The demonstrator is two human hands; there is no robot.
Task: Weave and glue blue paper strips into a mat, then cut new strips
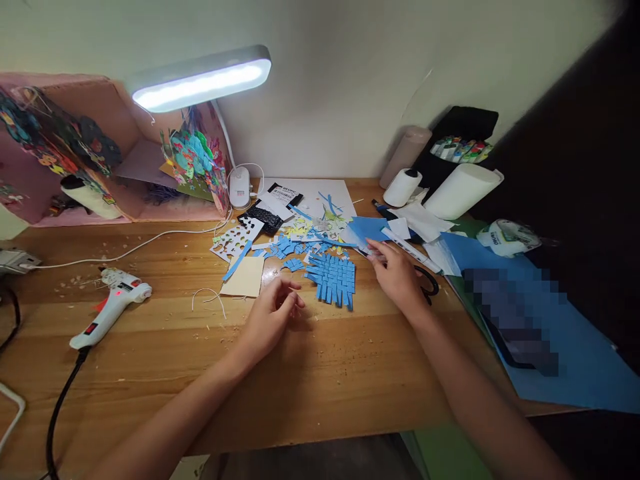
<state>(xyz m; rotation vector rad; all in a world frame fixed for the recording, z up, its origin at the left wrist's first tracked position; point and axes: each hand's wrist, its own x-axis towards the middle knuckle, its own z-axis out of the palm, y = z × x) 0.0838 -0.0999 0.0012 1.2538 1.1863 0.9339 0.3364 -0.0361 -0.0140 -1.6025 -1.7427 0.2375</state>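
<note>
A woven mat of blue paper strips (333, 277) lies on the wooden table between my two hands, with loose strip ends along its edges. My left hand (273, 310) is just left of the mat, fingers loosely curled and a little apart; I see nothing held in it. To the right of the mat, my right hand (397, 273) reaches forward with its fingers extended at the lower edge of a blue paper piece (367, 229). Whether the fingertips touch that paper is unclear. Blue paper scraps (285, 247) lie scattered beyond the mat.
At the left lies a white hot glue gun (113, 310) with a glowing red light. A cream paper square (243, 277) sits near my left hand. Black scissors handles (427, 283) show beside my right wrist. A lit lamp (205, 83) hangs above; a phone (510, 323) rests on blue sheets.
</note>
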